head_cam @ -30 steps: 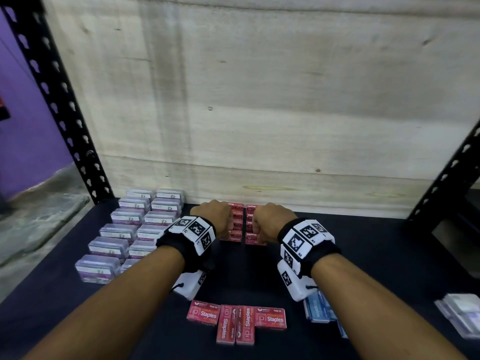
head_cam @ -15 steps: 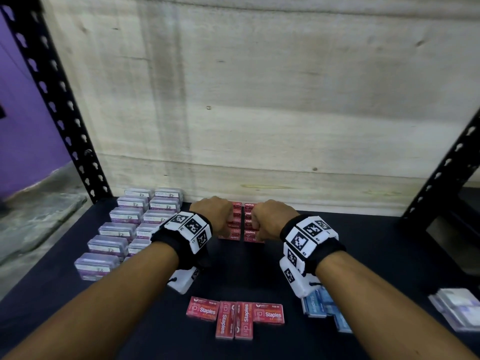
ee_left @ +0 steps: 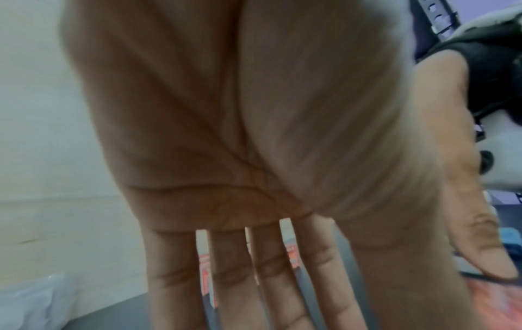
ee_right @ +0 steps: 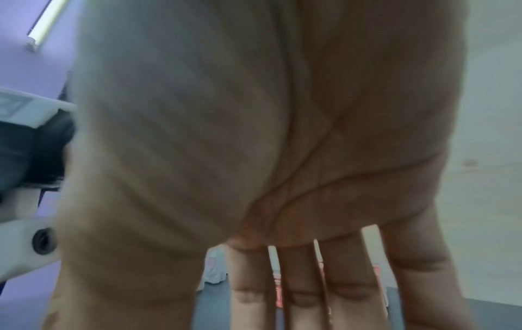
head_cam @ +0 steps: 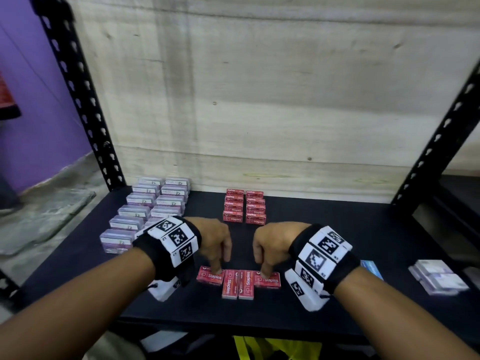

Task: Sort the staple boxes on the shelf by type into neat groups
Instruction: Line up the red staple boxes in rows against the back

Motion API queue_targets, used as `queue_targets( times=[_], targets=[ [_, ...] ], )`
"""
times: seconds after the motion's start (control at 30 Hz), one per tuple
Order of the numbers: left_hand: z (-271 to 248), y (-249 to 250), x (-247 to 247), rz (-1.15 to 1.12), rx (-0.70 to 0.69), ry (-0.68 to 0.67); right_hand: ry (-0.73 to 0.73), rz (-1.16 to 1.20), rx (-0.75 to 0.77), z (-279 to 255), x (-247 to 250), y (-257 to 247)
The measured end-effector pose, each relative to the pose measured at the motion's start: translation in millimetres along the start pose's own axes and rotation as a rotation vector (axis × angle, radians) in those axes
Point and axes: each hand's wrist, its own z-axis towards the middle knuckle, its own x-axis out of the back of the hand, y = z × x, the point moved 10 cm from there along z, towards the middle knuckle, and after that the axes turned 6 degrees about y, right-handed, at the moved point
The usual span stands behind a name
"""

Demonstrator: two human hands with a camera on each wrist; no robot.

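Four loose red staple boxes lie in a row near the shelf's front: a left one (head_cam: 207, 278), two middle ones turned lengthwise (head_cam: 237, 285) and a right one (head_cam: 271, 280). My left hand (head_cam: 217, 255) points its fingers down onto the left box. My right hand (head_cam: 267, 253) does the same on the right box. In the wrist views both palms, left (ee_left: 254, 134) and right (ee_right: 282, 134), show straight fingers, with red box (ee_left: 206, 272) glimpsed between them. A neat double stack of red boxes (head_cam: 244, 206) stands at the back middle.
Two rows of clear purple-labelled boxes (head_cam: 153, 203) fill the back left of the dark shelf (head_cam: 337, 229). A blue box (head_cam: 372, 268) and clear boxes (head_cam: 436, 279) lie at the right. Black uprights (head_cam: 85, 107) flank a wooden back panel (head_cam: 259, 100).
Both hands have drawn back from the red stack at the rear to the four loose red boxes at the front, and their fingers now touch the outer two.
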Motion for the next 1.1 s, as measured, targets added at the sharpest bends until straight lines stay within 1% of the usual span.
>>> queue_targets(
  times=[0.07, 0.17, 0.33, 0.53, 0.67, 0.77, 0.87, 1.0, 1.1],
  targets=[
    [-4, -1, -10, 0.016, -0.002, -0.003, -0.017, -0.049, -0.026, -5, -7, -1],
    [-7, -2, -18, 0.021, -0.004, 0.027, -0.017, -0.068, -0.041, -11, -15, -1],
    [-11, -4, -20, 0.013, 0.009, 0.082, 0.057, -0.035, -0.054, -13, -18, 1],
    [-8, -15, -13, -0.050, 0.035, 0.123, 0.083, 0.005, -0.056, -7, -20, 9],
    [1, -25, 6, -0.089, 0.053, 0.226, 0.123, 0.000, -0.057, 1, -12, 17],
    [13, -28, 21, -0.111, 0.068, 0.335, 0.205, 0.030, -0.069, 10, 6, 21],
    [25, -27, 30, -0.126, 0.082, 0.390, 0.261, 0.044, -0.111, 20, 24, 25],
    [38, -28, 33, -0.133, 0.092, 0.438, 0.250, 0.038, -0.180, 35, 28, 31],
    [42, -35, 31, -0.151, 0.121, 0.460, 0.227, 0.028, -0.178, 40, 26, 32]
  ],
)
